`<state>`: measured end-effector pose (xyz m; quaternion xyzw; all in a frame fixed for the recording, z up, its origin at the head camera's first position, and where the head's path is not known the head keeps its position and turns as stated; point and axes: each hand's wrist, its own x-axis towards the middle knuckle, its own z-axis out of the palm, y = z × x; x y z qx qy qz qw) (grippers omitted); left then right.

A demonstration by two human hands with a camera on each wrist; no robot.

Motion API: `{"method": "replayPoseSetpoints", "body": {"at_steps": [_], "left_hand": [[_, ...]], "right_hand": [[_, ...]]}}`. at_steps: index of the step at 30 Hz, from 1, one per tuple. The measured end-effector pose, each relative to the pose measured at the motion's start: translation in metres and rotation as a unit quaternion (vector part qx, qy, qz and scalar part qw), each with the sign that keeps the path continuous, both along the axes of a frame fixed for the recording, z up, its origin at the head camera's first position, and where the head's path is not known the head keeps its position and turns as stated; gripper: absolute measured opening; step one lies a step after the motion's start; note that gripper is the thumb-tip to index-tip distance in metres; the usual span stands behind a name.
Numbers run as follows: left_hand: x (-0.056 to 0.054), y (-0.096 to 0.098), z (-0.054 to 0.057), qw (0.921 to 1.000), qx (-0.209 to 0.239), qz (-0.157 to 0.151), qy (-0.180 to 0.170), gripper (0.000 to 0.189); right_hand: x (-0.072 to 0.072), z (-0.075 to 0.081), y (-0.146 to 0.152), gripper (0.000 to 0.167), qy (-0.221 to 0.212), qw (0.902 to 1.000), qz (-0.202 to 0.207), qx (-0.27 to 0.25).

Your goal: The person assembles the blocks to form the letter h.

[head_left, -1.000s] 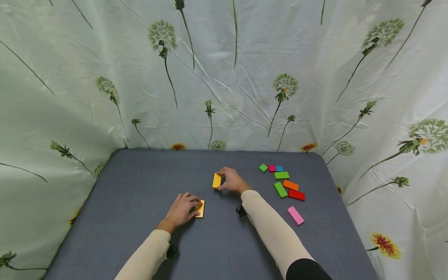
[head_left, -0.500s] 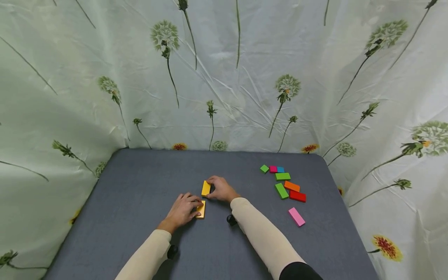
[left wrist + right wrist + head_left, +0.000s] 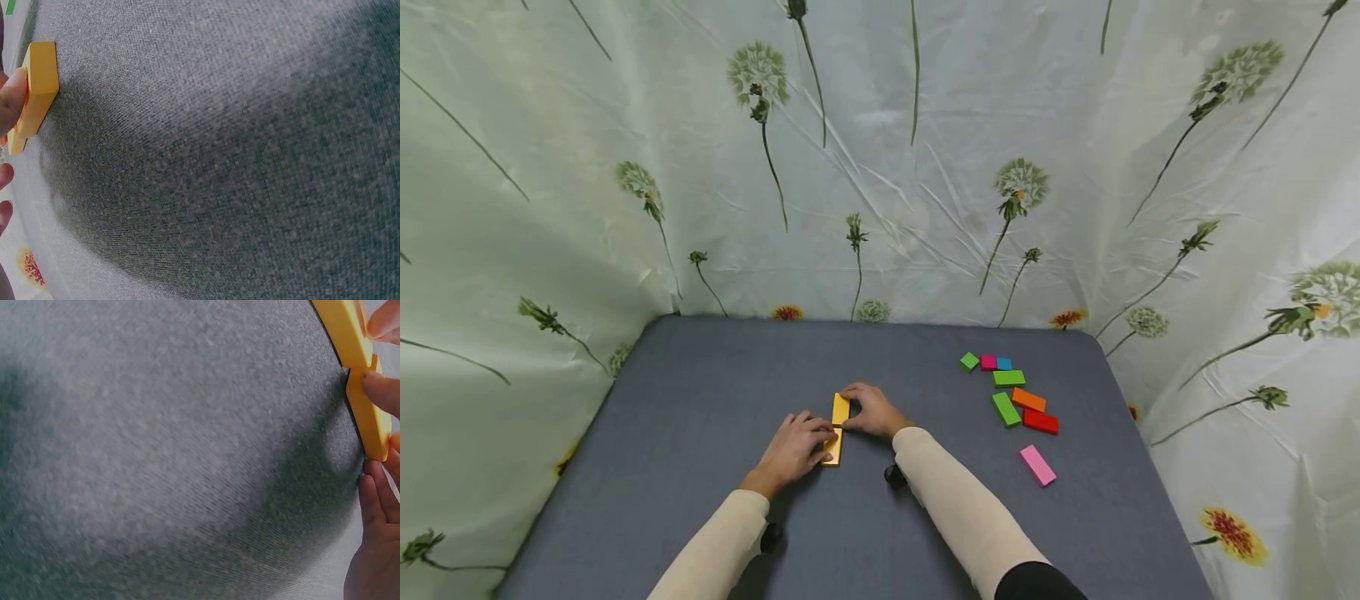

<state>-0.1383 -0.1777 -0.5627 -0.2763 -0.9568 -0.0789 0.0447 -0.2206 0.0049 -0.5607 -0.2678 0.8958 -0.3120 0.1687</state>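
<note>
the far yellow block lies just beyond the near yellow block on the grey table, left of the pink block and the red block. both yellow blocks have their long axes running near to far, roughly in 1 line, end towards end. the gap between them looks closed or almost so; full contact cannot be told.

the right hand is the nearer of the 2 to the far yellow block and comes at it from the right, thumb at its near end and fingers at its far end, pinching it lengthwise. the left hand reaches the near yellow block from the left, holding it between thumb and fingertips. any adjustment probably turns on that shared seam, where both hands' fingers crowd close.
</note>
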Motion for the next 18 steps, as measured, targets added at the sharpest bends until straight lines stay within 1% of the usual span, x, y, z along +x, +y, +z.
{"method": "replayPoseSetpoints", "body": {"at_steps": [4, 9, 13, 18], "left_hand": [[0.0, 0.001, 0.0, 0.9999, 0.01, 0.005, 0.003, 0.03], [-0.001, 0.001, 0.0, 0.9999, 0.01, 0.012, -0.006, 0.03], [-0.001, 0.001, 0.001, 0.9999, 0.006, 0.014, -0.005, 0.03], [0.0, 0.001, 0.002, 0.9999, 0.011, 0.01, -0.001, 0.03]], "right_hand": [[0.0, -0.003, 0.001, 0.054, -0.01, 0.9991, -0.012, -0.039], [0.003, -0.007, 0.002, 0.05, -0.021, 0.9951, -0.048, -0.084], [0.006, -0.01, 0.001, 0.048, -0.02, 0.9925, -0.074, -0.095], [0.009, -0.011, -0.002, 0.047, -0.019, 0.9914, -0.082, -0.1]]}}
